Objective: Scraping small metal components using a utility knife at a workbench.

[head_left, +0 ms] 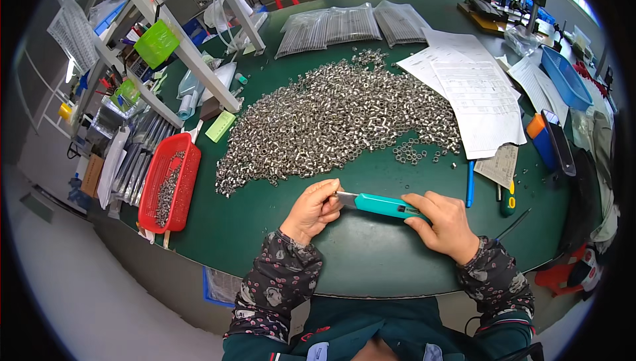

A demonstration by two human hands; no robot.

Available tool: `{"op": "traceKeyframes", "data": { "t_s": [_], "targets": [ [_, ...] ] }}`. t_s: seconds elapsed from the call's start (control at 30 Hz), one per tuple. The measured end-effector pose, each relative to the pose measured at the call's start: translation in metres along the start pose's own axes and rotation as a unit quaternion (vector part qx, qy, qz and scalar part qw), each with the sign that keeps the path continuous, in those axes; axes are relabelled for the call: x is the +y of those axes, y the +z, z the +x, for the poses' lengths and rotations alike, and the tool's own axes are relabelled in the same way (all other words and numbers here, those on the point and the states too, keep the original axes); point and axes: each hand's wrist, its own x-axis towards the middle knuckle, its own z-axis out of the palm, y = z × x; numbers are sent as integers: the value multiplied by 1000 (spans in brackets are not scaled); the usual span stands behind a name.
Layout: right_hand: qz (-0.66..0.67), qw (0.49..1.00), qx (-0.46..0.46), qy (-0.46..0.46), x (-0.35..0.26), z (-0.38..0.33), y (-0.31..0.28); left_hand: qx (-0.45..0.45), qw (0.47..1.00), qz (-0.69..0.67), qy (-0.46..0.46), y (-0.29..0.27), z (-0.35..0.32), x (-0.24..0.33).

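Note:
My right hand (445,224) is wrapped round the handle of a teal utility knife (384,205), held nearly level above the near part of the green table. Its blade is out and points left, the tip meeting the fingers of my left hand (313,207). Thumb and forefinger of that hand are pinched together at the blade's end; whatever is between them is too small to make out. Just beyond both hands spreads a big heap of small silvery metal rings (331,112), with a few loose ones at its right edge.
A red plastic basket (189,182) with more metal parts stands at left, near a lime-green block (220,126). Bagged metal rods (348,26) lie behind the heap. Papers (474,99), a blue pen (470,183), a yellow-green screwdriver (508,200) and a phone (558,141) lie at right.

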Motion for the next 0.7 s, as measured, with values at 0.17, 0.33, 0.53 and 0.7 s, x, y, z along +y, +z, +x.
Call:
{"op": "traceKeyframes", "data": {
  "t_s": [0.17,0.33,0.53,0.7],
  "targets": [
    [105,994,7,15,3,-1,4,7,999,-36,18,0,0,-2],
    [163,986,-4,47,5,-1,7,7,1000,-4,14,3,0,-1],
    [217,970,-79,81,12,4,4,24,999,21,-15,5,-2,-1],
    [154,985,-67,47,15,3,-2,23,997,15,-67,7,-5,3]
  ]
}}
